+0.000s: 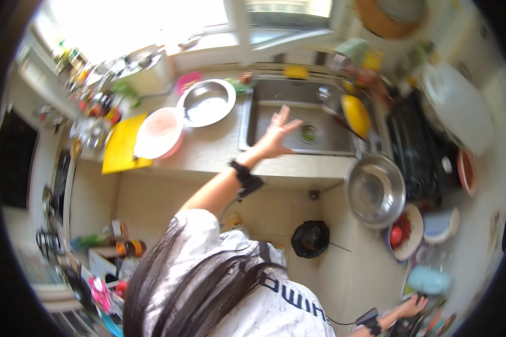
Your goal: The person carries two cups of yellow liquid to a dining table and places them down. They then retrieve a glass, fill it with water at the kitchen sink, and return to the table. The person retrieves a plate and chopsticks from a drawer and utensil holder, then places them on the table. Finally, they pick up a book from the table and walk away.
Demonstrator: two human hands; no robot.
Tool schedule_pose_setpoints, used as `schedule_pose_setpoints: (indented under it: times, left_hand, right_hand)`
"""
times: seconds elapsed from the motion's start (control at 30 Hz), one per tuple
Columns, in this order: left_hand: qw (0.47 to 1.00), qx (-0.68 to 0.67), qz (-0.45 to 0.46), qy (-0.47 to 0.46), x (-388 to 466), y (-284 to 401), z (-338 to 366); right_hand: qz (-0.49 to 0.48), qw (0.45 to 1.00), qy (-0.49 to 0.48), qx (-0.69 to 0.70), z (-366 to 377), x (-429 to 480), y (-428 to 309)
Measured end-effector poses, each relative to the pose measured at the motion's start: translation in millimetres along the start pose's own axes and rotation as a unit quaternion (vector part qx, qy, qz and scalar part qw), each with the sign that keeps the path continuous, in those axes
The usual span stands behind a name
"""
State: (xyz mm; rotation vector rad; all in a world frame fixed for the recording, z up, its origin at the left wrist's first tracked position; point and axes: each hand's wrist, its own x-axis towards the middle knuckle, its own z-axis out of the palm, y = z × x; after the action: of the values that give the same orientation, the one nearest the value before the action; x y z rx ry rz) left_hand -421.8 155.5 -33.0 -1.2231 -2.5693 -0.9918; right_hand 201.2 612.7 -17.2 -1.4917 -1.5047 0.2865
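Observation:
My left hand is held over the near left part of the stainless steel sink, fingers spread and holding nothing. Green scraps lie at the sink's drain. To the left on the counter stand a metal basin and a pink plastic basin, the latter partly over a yellow cutting board. Far at the lower right, my right hand reaches among items near a light blue container; its fingers are curled at a small dark thing, and its hold is unclear. Both wrists wear black straps.
A large steel bowl sits at the counter's right corner, beside a black gas stove and a bowl of red items. A black-lined bin stands on the floor. Bottles and household items crowd the lower left.

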Motion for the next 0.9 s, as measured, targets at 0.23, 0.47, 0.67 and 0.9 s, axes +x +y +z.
schedule_pose_setpoints:
  times: [0.23,0.47,0.67,0.9]
  left_hand:
    - [0.951,-0.257,-0.040,-0.168,-114.5,-18.7,-77.2]
    - [0.904,-0.342,-0.258,-0.013,-293.9,-73.9,-226.8]
    - [0.794,-0.286,-0.458,0.278,-441.5,-75.7,-302.5]
    - [0.622,-0.270,-0.513,0.527,-565.8,-55.2,-345.5]
  right_hand:
    - [-0.067,0.798,-0.502,0.327,150.5,-346.2,-335.2]
    - [-0.396,0.653,-0.615,0.196,183.5,-590.1,-511.2]
    - [-0.405,0.349,-0.786,0.310,92.4,-790.9,-571.9]
    - [-0.413,0.101,-0.864,0.270,-20.3,-940.2,-582.9]
